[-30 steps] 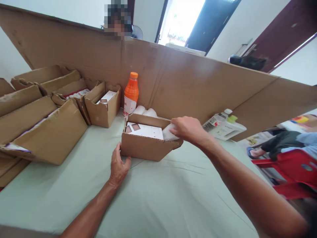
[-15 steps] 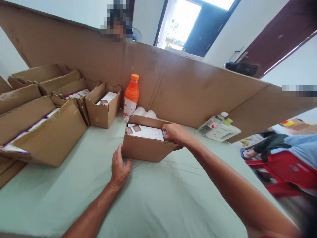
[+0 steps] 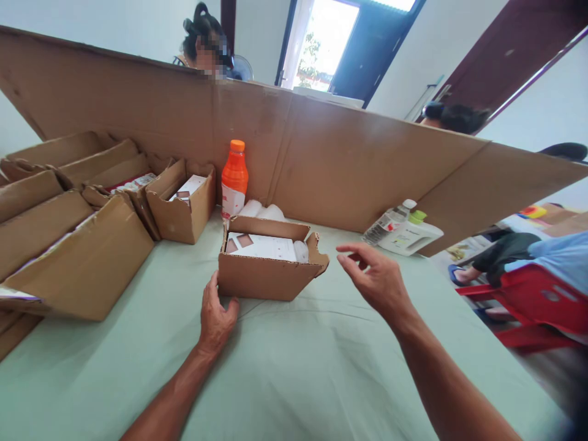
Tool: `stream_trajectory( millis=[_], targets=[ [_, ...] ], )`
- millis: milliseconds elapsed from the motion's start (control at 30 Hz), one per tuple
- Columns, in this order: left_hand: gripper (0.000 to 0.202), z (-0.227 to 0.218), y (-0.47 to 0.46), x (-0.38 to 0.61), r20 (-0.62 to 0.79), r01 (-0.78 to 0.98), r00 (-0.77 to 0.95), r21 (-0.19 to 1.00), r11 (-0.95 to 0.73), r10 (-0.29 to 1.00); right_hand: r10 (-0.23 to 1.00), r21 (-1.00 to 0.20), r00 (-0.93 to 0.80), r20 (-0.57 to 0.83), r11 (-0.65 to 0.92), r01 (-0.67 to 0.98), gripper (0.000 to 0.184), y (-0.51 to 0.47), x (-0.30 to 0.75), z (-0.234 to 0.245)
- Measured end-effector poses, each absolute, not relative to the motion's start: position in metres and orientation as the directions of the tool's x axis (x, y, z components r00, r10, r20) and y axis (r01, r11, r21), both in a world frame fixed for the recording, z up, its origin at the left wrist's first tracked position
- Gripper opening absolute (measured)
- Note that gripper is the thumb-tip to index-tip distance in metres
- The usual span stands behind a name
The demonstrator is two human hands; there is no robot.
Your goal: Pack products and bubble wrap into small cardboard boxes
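A brown cardboard box [image 3: 257, 278], open at the top, stands on the green cloth in front of me. Inside it lie a white carton [image 3: 266, 246] with brown squares printed at one end and, at the right end, a whitish translucent roll [image 3: 301, 252]. My left hand [image 3: 217, 315] rests at the box's left end, fingers stretched along it and thumb apart. To the right of the box, my right hand [image 3: 374, 275] is in the air with its fingers apart, holding nothing.
Several cardboard boxes [image 3: 92, 263] with cartons in them crowd the left side. Behind my box are an orange bottle [image 3: 234, 177] and white rolls [image 3: 271, 212]. A clear bottle [image 3: 390, 222] and a white jug [image 3: 408, 239] lean near the cardboard wall [image 3: 358, 159]. People sit beyond it.
My right hand has let go of the translucent roll inside the box and moved out to the right, its fingers opening. My left hand has stayed at the box's left end.
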State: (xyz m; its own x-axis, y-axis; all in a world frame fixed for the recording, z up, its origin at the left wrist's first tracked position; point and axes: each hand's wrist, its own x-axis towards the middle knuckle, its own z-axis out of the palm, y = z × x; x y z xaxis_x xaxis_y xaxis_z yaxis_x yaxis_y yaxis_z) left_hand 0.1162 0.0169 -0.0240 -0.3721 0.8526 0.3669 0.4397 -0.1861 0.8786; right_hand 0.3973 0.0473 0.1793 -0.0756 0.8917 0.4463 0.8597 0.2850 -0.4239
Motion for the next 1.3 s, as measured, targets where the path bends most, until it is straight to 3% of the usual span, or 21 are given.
stream_trajectory(
  millis=[67, 200, 400, 500, 667, 800, 867, 967, 1033, 1167, 1300],
  targets=[
    [0.072, -0.021, 0.015, 0.116, 0.346, 0.402, -0.387, 0.898, -0.181, 0.855, 0.921, -0.536, -0.047, 0.387, 0.266, 0.801, 0.029, 0.033, 0.408, 0.147],
    [0.071, -0.009, 0.01, 0.113, 0.303, 0.298, -0.412, 0.936, -0.186, 0.859, 0.97, -0.707, -0.113, 0.215, 0.234, 0.668, 0.056, 0.024, 0.398, 0.088],
    [0.058, 0.019, 0.017, 0.113, 0.218, 0.18, -0.382, 0.971, -0.16, 0.898, 0.985, -0.745, -0.122, 0.121, 0.172, 0.645, 0.051, 0.046, 0.365, 0.073],
    [0.056, 0.032, 0.02, 0.136, 0.186, 0.132, -0.333, 0.98, -0.15, 0.924, 0.987, -0.74, -0.046, 0.154, 0.147, 0.656, 0.046, 0.035, 0.381, 0.079],
    [0.057, 0.031, -0.015, 0.189, 0.223, 0.133, -0.109, 0.969, -0.208, 0.969, 0.938, -0.671, 0.219, 0.269, 0.02, 0.742, 0.022, -0.04, 0.438, 0.073],
    [0.053, 0.012, -0.05, 0.186, 0.165, 0.171, -0.077, 0.974, -0.15, 0.983, 0.896, -0.625, 0.233, 0.378, 0.062, 0.778, 0.018, -0.103, 0.437, 0.05],
    [0.051, 0.006, -0.053, 0.169, 0.167, 0.179, -0.134, 0.974, -0.142, 0.977, 0.879, -0.618, 0.2, 0.433, 0.129, 0.775, 0.025, -0.121, 0.418, 0.034],
    [0.05, 0.01, -0.047, 0.141, 0.141, 0.161, -0.201, 0.981, -0.11, 0.969, 0.869, -0.621, 0.137, 0.476, 0.221, 0.752, 0.06, -0.132, 0.39, 0.015],
    [0.053, 0.016, -0.043, 0.128, 0.098, 0.118, -0.239, 0.99, -0.071, 0.966, 0.879, -0.63, 0.076, 0.47, 0.274, 0.727, 0.071, -0.134, 0.381, 0.009],
    [0.063, 0.023, -0.043, 0.119, 0.04, 0.031, -0.313, 0.999, -0.032, 0.949, 0.878, -0.624, 0.0, 0.479, 0.341, 0.703, 0.073, -0.134, 0.388, 0.006],
    [0.057, 0.022, -0.051, 0.118, 0.049, 0.144, -0.373, 0.99, 0.005, 0.926, 0.889, -0.645, 0.007, 0.459, 0.328, 0.69, 0.072, -0.132, 0.405, 0.012]
  ],
)
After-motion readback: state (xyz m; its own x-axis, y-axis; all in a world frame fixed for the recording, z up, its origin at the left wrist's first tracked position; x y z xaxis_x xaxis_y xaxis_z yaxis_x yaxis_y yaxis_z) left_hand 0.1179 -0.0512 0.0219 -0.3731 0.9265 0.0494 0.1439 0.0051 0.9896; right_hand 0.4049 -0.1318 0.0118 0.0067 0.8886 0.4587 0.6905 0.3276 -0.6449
